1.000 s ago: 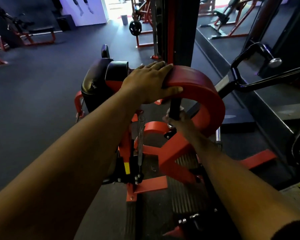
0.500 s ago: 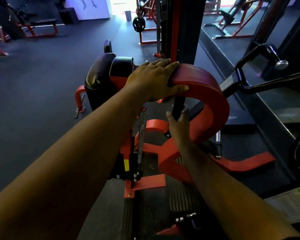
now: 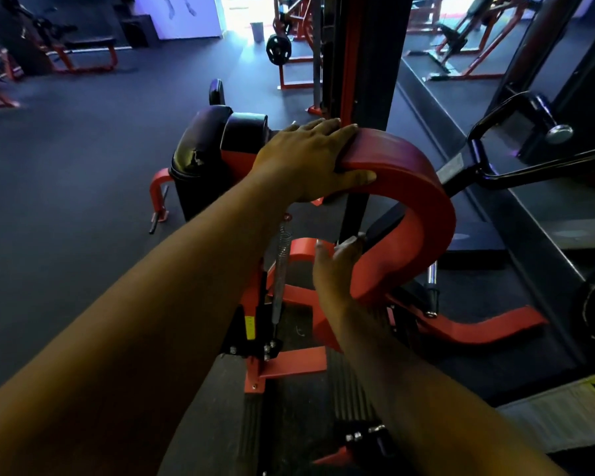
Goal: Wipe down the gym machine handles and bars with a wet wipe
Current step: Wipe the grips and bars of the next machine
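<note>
Red curved pad (image 3: 413, 187) sits rigid under your left hand (image 3: 306, 159), which clasps its top end, while your right hand (image 3: 337, 266) pinches the limp, thin wet wipe (image 3: 349, 240) against the black upright bar (image 3: 354, 214) below.

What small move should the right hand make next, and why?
Probably slide the wipe up the black bar. The right hand presses it low on the bar, under the red pad that the left hand grips, so the stretch above looks undone.
</note>
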`<action>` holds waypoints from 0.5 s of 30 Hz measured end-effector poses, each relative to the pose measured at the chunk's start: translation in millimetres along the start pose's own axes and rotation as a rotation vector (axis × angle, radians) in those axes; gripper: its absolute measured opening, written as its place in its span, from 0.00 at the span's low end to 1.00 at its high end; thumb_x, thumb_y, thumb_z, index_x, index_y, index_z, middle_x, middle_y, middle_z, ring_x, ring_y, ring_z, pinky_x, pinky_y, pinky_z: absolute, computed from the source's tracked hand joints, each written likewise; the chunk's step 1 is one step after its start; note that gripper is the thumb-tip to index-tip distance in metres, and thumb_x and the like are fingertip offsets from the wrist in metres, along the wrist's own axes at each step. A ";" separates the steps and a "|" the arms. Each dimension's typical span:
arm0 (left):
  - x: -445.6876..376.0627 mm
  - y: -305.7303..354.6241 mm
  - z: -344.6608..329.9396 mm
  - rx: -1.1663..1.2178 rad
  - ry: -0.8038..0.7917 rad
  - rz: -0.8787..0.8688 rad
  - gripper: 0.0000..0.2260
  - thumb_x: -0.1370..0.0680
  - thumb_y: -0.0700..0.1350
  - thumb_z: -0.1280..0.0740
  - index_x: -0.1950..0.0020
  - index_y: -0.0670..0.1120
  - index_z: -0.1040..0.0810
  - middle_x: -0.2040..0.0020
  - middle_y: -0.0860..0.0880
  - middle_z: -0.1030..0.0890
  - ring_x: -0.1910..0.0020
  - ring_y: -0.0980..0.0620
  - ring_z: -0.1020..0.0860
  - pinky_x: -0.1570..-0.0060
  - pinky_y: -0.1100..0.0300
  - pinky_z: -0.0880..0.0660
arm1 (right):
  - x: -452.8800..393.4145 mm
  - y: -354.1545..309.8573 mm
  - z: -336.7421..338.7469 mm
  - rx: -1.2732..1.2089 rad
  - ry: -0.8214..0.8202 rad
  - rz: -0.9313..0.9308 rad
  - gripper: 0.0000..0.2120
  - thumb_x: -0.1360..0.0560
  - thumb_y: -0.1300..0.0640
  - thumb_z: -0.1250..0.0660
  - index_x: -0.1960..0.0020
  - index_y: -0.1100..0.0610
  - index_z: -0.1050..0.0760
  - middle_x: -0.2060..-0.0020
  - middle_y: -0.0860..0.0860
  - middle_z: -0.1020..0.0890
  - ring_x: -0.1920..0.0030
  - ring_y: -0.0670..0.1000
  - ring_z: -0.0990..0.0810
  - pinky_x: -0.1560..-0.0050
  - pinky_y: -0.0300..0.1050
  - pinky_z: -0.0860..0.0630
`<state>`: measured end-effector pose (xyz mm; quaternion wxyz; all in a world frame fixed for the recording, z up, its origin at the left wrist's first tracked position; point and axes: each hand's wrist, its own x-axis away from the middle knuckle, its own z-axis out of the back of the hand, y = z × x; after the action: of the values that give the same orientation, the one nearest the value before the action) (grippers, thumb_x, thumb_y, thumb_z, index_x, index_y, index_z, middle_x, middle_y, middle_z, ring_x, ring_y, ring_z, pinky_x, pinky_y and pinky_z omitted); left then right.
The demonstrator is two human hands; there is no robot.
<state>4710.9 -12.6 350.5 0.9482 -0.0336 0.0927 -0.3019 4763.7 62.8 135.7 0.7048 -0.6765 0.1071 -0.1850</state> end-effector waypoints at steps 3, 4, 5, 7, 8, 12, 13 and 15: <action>-4.1 -2.2 0.5 0.010 0.013 0.007 0.45 0.25 0.79 0.52 0.16 0.53 0.48 0.16 0.47 0.43 0.19 0.44 0.41 0.21 0.40 0.43 | -14.8 3.8 -0.6 0.058 0.148 -0.007 0.36 0.25 0.48 0.32 0.25 0.64 0.40 0.27 0.62 0.35 0.26 0.60 0.33 0.26 0.59 0.33; -2.3 -1.0 -0.1 0.015 0.000 -0.004 0.45 0.25 0.79 0.52 0.16 0.54 0.48 0.16 0.47 0.43 0.19 0.44 0.41 0.21 0.40 0.44 | -27.1 19.5 2.6 0.076 0.130 0.019 0.34 0.28 0.47 0.31 0.29 0.64 0.35 0.33 0.61 0.29 0.32 0.60 0.27 0.30 0.61 0.29; -3.2 -1.9 -3.4 0.009 0.006 -0.013 0.45 0.25 0.79 0.52 0.16 0.54 0.48 0.16 0.47 0.43 0.19 0.44 0.42 0.21 0.40 0.44 | -34.7 26.8 10.4 0.089 0.106 0.026 0.30 0.29 0.48 0.30 0.33 0.64 0.32 0.40 0.59 0.24 0.38 0.59 0.23 0.35 0.62 0.25; -2.7 -1.7 -3.5 0.013 0.017 -0.023 0.45 0.25 0.79 0.52 0.16 0.54 0.47 0.16 0.47 0.43 0.19 0.44 0.41 0.21 0.40 0.44 | -36.3 14.3 30.6 0.131 0.050 0.048 0.22 0.26 0.52 0.28 0.36 0.59 0.27 0.48 0.54 0.18 0.46 0.54 0.18 0.43 0.60 0.21; -3.2 -1.5 -3.6 0.018 0.023 -0.017 0.45 0.25 0.79 0.52 0.16 0.54 0.47 0.16 0.47 0.43 0.19 0.44 0.41 0.21 0.40 0.44 | -40.1 10.8 38.8 0.176 0.014 0.074 0.17 0.24 0.53 0.27 0.38 0.57 0.24 0.50 0.52 0.16 0.48 0.53 0.17 0.44 0.60 0.20; -4.5 -1.5 -3.7 0.002 0.013 -0.019 0.46 0.26 0.80 0.52 0.16 0.54 0.47 0.16 0.47 0.43 0.18 0.45 0.42 0.21 0.40 0.44 | -45.6 28.5 69.8 0.106 -0.131 0.113 0.13 0.20 0.60 0.30 0.36 0.57 0.23 0.46 0.48 0.15 0.42 0.52 0.16 0.37 0.60 0.22; -5.6 -2.5 -4.4 -0.002 0.019 -0.015 0.46 0.26 0.80 0.52 0.16 0.53 0.48 0.16 0.47 0.43 0.18 0.44 0.42 0.21 0.40 0.44 | -41.4 33.5 74.1 0.070 -0.149 0.095 0.13 0.19 0.60 0.32 0.35 0.55 0.23 0.43 0.49 0.15 0.40 0.52 0.17 0.34 0.59 0.24; -6.1 -3.1 -4.5 -0.002 0.013 -0.018 0.45 0.26 0.80 0.52 0.16 0.53 0.48 0.16 0.47 0.43 0.19 0.44 0.41 0.21 0.40 0.44 | -23.3 24.6 79.4 0.017 -0.099 0.073 0.13 0.17 0.60 0.36 0.34 0.57 0.23 0.42 0.53 0.16 0.40 0.53 0.18 0.35 0.55 0.24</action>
<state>4703.4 -11.6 347.4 0.9449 -0.0336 0.0988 -0.3104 4777.3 145.2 113.9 0.7212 -0.6744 0.0952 -0.1265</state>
